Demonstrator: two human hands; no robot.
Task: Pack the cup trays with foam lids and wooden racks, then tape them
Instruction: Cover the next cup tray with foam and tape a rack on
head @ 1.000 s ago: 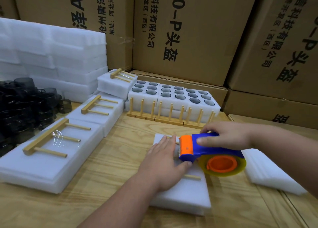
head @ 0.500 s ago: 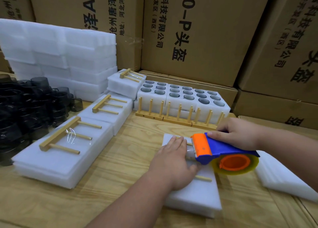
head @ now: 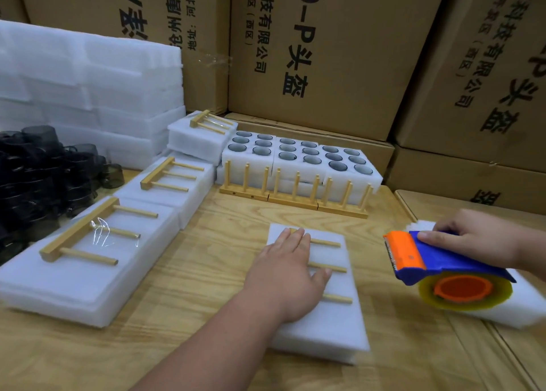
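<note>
A white foam-lidded tray (head: 331, 322) lies in front of me with a wooden rack (head: 328, 268) on top. My left hand (head: 288, 272) presses flat on the rack's left part, fingers straight. My right hand (head: 478, 238) grips a blue and orange tape dispenser (head: 437, 268), held in the air to the right of the tray, apart from it. Three packed trays with racks sit on the left, the nearest (head: 85, 260) showing clear tape. Open cup trays (head: 298, 160) with wooden racks (head: 295, 197) leaning against them stand at the back.
A heap of dark cups (head: 44, 172) fills the left edge. Stacked foam sheets (head: 88, 86) rise at the back left. More foam (head: 526, 302) lies under the dispenser on the right. Cardboard boxes (head: 325, 51) wall the back of the wooden table (head: 212, 260).
My right hand has carried the tape dispenser off the rack to the right. My left hand stays pressed on the rack. The camera has shifted closer.
</note>
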